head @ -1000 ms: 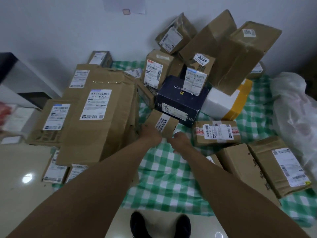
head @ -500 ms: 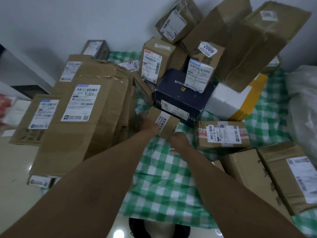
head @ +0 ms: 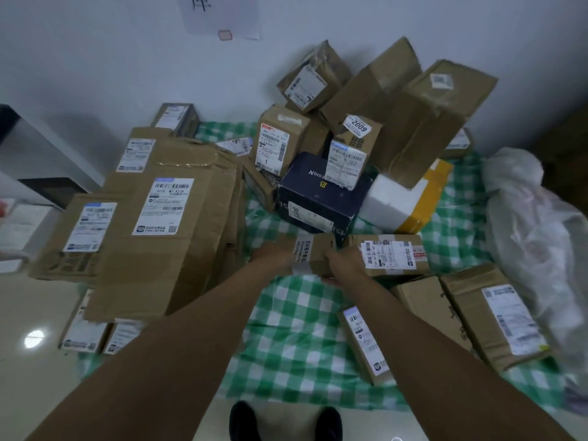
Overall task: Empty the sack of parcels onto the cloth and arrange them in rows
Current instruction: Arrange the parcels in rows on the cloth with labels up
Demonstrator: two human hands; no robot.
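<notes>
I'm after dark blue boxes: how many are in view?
1: the navy box mid-pile, behind the small parcel held by the left hand and right hand. More may be buried.

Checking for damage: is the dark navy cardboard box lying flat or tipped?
Tipped: the dark navy cardboard box leans among parcels, one corner on the green checked cloth.

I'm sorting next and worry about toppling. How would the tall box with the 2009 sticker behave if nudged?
The 2009 box stands on end, perched on the navy box, so it would probably tip rather than slide. Its square cardboard faces suggest it is stiff. Its weight cannot be judged.
</notes>
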